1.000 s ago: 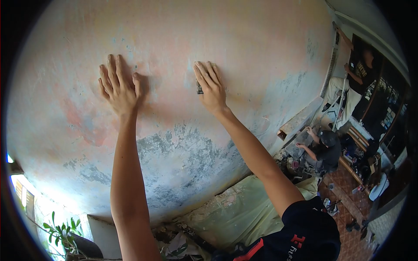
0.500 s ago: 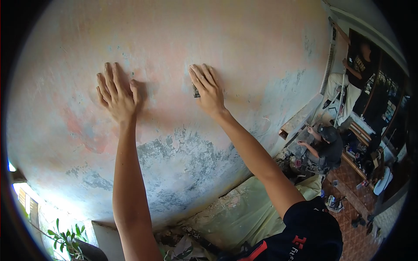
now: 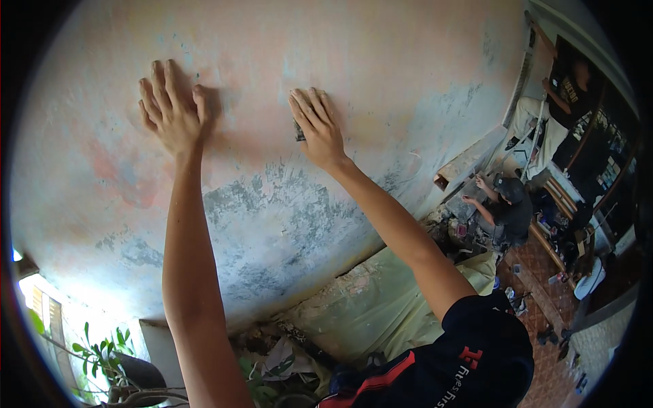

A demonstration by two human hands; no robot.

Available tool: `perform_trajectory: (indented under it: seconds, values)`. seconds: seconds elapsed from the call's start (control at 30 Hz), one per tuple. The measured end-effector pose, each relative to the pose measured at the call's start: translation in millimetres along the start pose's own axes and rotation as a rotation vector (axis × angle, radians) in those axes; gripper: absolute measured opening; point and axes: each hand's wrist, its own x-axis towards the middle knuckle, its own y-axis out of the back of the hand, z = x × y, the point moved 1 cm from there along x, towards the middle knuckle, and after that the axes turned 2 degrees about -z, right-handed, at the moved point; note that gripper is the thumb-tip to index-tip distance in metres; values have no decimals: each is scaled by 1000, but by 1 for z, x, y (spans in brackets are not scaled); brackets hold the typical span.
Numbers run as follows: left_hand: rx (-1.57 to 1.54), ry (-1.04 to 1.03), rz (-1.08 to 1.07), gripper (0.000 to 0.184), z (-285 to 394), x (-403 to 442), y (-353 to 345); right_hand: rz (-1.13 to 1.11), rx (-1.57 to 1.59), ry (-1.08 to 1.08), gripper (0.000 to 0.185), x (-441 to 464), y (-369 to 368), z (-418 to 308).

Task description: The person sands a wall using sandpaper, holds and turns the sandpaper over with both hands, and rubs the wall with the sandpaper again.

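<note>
My left hand (image 3: pixel 170 112) lies flat on the worn, patchy wall (image 3: pixel 245 88), fingers spread and the thumb held apart. To its right, my right hand (image 3: pixel 320 129) presses against the same wall with its fingers close together. Under that palm is a small dark piece (image 3: pixel 298 130) that looks like sandpaper; only its left edge shows. Below both hands the wall's paint has worn to a grey-blue patch (image 3: pixel 272 211).
A greenish plastic sheet (image 3: pixel 388 299) covers things along the wall's foot. Potted plants (image 3: pixel 98 350) stand at lower left. On the right, one person (image 3: pixel 510 211) sits low by the wall; another (image 3: pixel 568 95) is higher up at a ladder (image 3: pixel 537 136). Clutter lies on the tiled floor (image 3: pixel 537 292).
The view has tilted, so the wall sits higher in the picture. My right hand has slid a little down the wall with the dark piece; my left hand stays at about the same spot.
</note>
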Motion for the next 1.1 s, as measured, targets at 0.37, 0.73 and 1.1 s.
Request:
perform_trajectory:
  seconds: [0.37, 0.73, 1.1]
  values:
    - [27, -4, -12, 62, -3, -1, -1, 265, 51, 113, 56, 84, 9, 21]
    - [-21, -37, 23, 63, -11, -2, -10, 297, -25, 224, 47, 79, 2, 32]
    - [-1, -23, 49, 62, -6, -2, -6, 357, -72, 139, 48, 84, 4, 39]
